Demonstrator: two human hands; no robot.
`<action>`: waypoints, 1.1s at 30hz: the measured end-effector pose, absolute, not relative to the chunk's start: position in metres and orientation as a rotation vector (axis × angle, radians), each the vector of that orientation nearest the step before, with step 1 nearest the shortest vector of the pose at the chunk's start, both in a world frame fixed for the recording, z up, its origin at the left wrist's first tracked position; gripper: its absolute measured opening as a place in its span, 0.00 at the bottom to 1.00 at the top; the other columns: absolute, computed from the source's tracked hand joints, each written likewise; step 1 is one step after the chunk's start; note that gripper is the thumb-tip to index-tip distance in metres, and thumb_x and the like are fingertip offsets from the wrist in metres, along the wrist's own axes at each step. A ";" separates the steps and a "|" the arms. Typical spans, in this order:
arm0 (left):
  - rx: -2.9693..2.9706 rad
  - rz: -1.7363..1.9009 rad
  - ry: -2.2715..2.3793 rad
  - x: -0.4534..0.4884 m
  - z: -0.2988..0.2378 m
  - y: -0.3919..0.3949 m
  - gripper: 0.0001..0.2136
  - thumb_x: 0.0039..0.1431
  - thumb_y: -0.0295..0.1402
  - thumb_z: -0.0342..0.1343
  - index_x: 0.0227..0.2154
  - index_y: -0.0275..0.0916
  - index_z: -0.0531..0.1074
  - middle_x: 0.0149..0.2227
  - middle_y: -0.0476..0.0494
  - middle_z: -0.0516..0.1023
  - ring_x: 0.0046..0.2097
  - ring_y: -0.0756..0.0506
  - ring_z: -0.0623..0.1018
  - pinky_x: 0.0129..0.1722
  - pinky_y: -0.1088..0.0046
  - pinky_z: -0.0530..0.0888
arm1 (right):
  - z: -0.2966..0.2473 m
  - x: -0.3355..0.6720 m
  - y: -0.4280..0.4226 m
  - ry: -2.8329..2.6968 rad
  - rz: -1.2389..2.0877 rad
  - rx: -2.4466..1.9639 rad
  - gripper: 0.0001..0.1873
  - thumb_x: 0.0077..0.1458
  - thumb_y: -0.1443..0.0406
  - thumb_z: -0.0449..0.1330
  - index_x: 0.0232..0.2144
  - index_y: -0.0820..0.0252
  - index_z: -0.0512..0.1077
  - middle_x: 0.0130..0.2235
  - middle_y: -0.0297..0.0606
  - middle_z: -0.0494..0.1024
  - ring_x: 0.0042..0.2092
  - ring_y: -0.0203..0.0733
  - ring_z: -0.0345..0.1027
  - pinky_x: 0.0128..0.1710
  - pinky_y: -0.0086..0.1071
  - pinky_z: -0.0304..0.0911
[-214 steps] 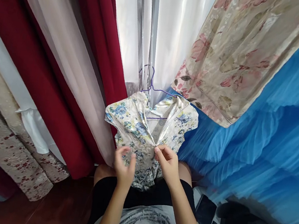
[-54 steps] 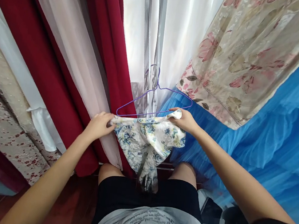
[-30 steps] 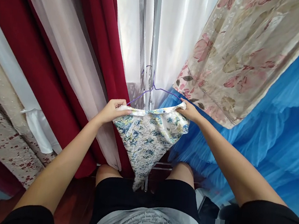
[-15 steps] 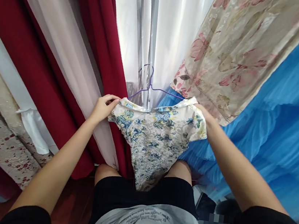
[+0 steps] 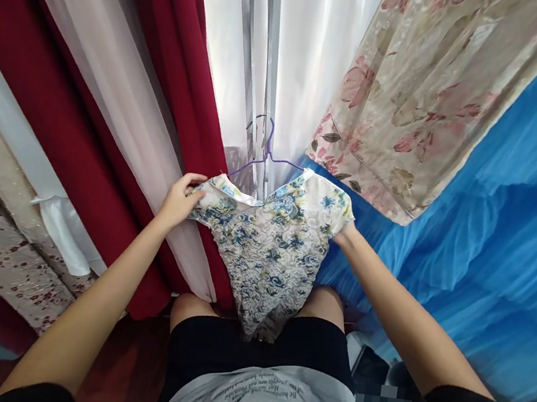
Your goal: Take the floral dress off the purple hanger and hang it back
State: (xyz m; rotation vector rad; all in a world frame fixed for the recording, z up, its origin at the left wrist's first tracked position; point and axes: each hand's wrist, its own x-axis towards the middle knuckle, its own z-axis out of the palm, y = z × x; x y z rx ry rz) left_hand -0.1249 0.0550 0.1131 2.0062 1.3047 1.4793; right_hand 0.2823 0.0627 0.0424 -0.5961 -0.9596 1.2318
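A white floral blouse (image 5: 275, 241) with blue flowers and short sleeves hangs spread before me on a purple hanger (image 5: 286, 161). The hanger's hook shows above the neckline, and the fabric covers the ends of its arms. With fingers closed, my left hand (image 5: 180, 202) pinches the blouse at its left shoulder. On the other side, my right hand (image 5: 344, 233) is inside the right sleeve; only the wrist area shows, and its fingers are hidden by the cloth.
Dark red drapes (image 5: 185, 84) and a pale pink cloth (image 5: 95, 46) hang at left. White fabric (image 5: 312, 55) hangs behind the hanger. To the right are a beige floral cloth (image 5: 409, 107) and ruffled blue tulle (image 5: 509, 213). My legs are just below the blouse.
The right shoulder of the blouse has shifted left and now covers more of the hanger's arm. My right hand has moved left and gone under the sleeve; my left hand moved slightly left.
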 end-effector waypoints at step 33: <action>2.734 1.221 1.582 -0.003 0.226 0.074 0.15 0.64 0.43 0.56 0.25 0.39 0.71 0.26 0.45 0.71 0.32 0.43 0.69 0.32 0.67 0.58 | 0.083 0.268 -0.022 -0.698 1.370 -0.411 0.21 0.68 0.51 0.52 0.53 0.51 0.76 0.52 0.39 0.83 0.62 0.50 0.71 0.61 0.51 0.69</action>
